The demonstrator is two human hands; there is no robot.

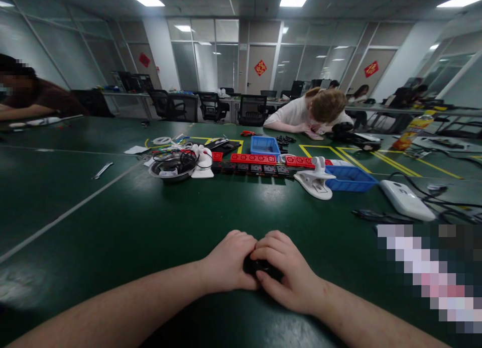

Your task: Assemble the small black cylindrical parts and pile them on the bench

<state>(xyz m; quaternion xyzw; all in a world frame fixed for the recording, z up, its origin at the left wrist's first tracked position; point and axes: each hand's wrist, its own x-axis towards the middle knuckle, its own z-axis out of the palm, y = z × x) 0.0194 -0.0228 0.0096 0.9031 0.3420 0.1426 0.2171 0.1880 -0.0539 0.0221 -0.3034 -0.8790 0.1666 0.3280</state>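
Observation:
Both hands meet around a small, glossy black rounded object [268,270] just above or on the green table, near its front edge. My left hand [230,260] is closed against the object's left side, its fingers partly hidden. From the right, my right hand [288,270] curls over the object, with the thumb below and the fingers on top. Most of the object is covered, so its kind does not show.
Ahead lie a metal bowl of cables [171,175], a row of red and black sockets [254,159], a white clip-on stand [314,182] and a blue bin [350,180]. A white box [406,201] with cables is to the right. Other people sit across and at far left.

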